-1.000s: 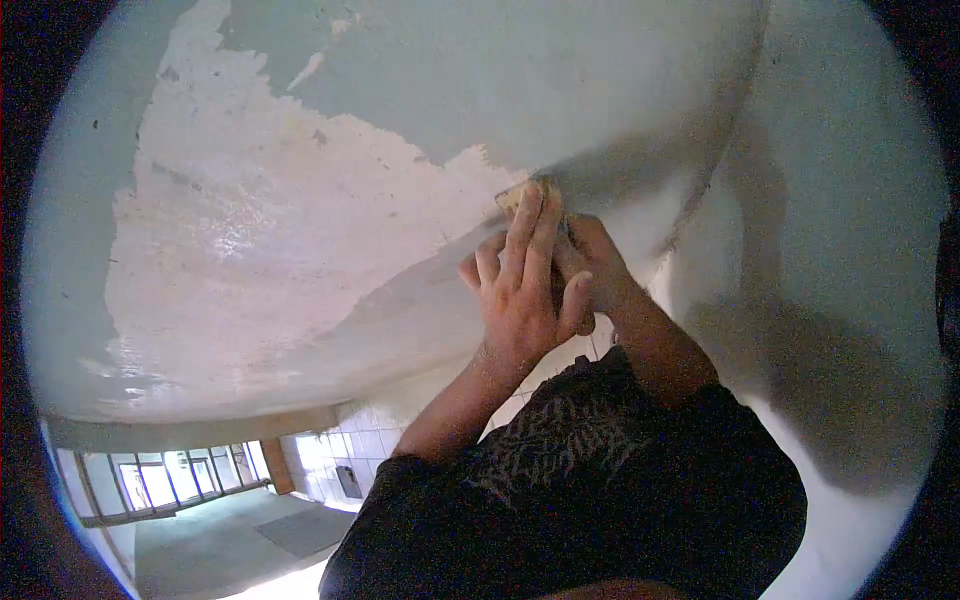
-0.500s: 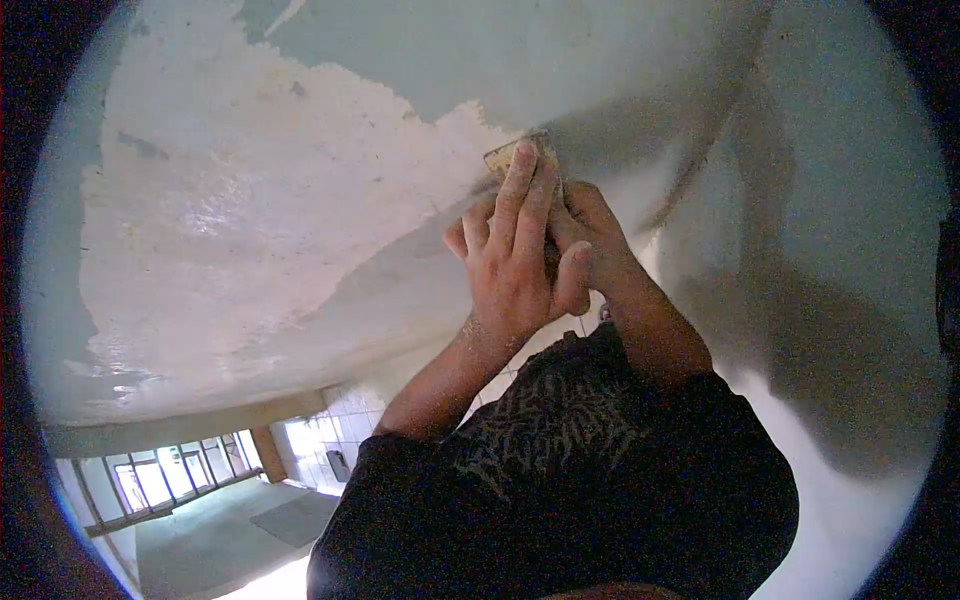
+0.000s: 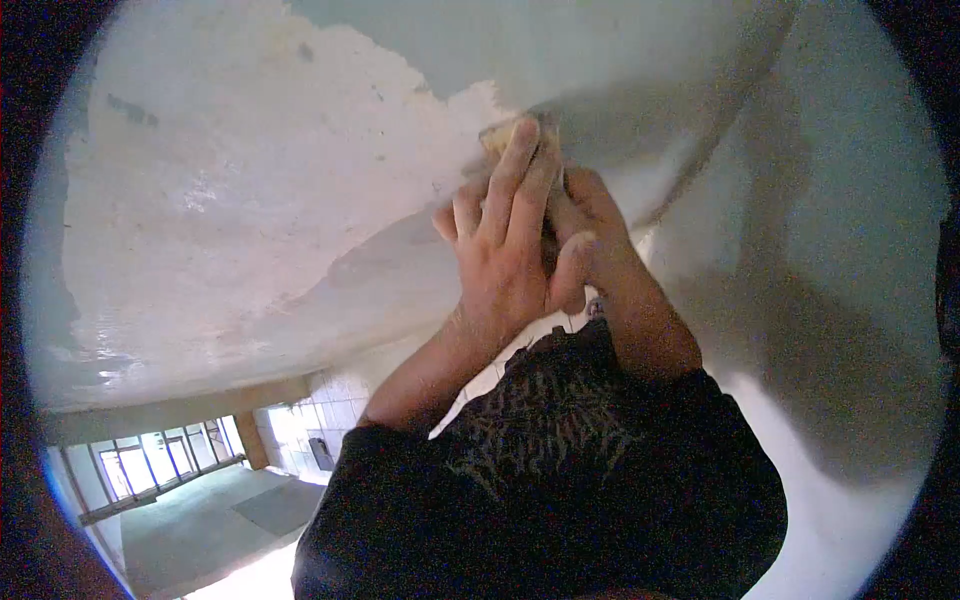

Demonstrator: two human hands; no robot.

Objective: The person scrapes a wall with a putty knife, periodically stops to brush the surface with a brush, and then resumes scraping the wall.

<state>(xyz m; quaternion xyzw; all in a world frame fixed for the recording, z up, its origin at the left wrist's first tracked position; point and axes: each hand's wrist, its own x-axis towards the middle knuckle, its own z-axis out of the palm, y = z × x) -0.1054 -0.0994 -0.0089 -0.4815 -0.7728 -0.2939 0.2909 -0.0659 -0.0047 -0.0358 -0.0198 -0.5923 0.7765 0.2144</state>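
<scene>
A scraper [image 3: 494, 138] with a flat, yellowish, stained blade rests against the wall surface [image 3: 270, 170], where a pale pinkish patch meets grey-green. My left hand [image 3: 505, 235] lies over the tool, its long fingers stretched along the blade and its thumb standing apart. Behind it, my right hand [image 3: 592, 215] is wrapped round what appears to be the handle, mostly hidden by the left hand. Pale dust coats the fingers. The blade's edge sits near the right tip of the pale patch.
A dark corner line [image 3: 690, 170] runs down the right, with another wall surface [image 3: 860, 180] beyond it. At lower left are a barred window [image 3: 155, 468], a grey floor area [image 3: 190, 540] and white tiles [image 3: 335, 410]. My black shirt [image 3: 560, 480] fills the bottom.
Both hands and the scraper appear slightly higher and further left in view. The whole view has also shifted a little; the grip looks the same.
</scene>
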